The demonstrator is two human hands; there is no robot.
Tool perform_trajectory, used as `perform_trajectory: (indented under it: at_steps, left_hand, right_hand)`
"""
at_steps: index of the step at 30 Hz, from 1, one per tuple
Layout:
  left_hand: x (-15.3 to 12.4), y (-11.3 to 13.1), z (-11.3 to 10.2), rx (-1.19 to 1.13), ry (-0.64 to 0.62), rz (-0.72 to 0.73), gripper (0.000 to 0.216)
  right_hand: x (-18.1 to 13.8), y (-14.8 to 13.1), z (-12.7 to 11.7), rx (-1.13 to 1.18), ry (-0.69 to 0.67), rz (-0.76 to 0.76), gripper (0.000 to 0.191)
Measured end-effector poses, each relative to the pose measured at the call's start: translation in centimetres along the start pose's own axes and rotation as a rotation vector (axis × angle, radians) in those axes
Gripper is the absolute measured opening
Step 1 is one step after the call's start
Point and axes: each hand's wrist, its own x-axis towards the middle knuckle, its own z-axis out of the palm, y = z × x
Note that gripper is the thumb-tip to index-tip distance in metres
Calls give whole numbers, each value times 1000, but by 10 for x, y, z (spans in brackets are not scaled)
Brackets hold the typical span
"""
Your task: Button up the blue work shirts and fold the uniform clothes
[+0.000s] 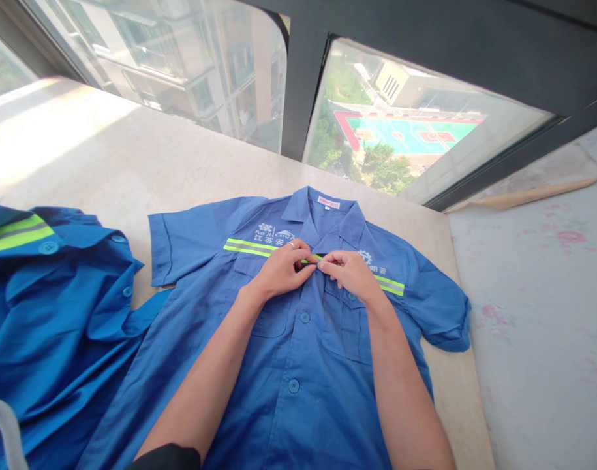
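A blue short-sleeved work shirt (298, 352) lies face up, collar away from me, with a yellow-green reflective stripe (249, 247) across its chest. My left hand (283, 267), a ring on one finger, pinches the front placket at the stripe. Opposite it, my right hand (350, 271) pinches the same spot, thumb and forefinger pressed together. The fingertips nearly meet and hide what is between them, perhaps a button. Lower on the placket, a button (305, 317) and another button (293, 386) show.
A second blue garment (53, 313) with a reflective stripe lies crumpled at the left. A pale curved strip (4, 424) is at the lower left corner. Both garments rest on a light stone sill (107, 156) below dark-framed windows (303, 85). A flowered wall (533, 326) stands at the right.
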Motion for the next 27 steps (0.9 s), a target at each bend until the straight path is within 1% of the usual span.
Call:
perform_trajectory:
  at_steps: [3, 7, 11, 19, 27]
  left_hand:
    - [0, 2, -1, 43, -5, -28, 16]
    - [1, 5, -2, 58, -47, -49, 12]
    - [3, 7, -4, 67, -87, -47, 22]
    - [2, 4, -3, 26, -103, -44, 22]
    - [4, 12, -4, 90, -127, -54, 24]
  right_hand:
    - [0, -1, 0, -43, 2, -29, 23]
    - [0, -4, 1, -101, 6, -65, 22]
    - [1, -4, 1, -115, 15, -78, 22]
    - [3, -1, 0, 14, -16, 15, 20]
    - [2, -2, 0, 32, -20, 32, 18]
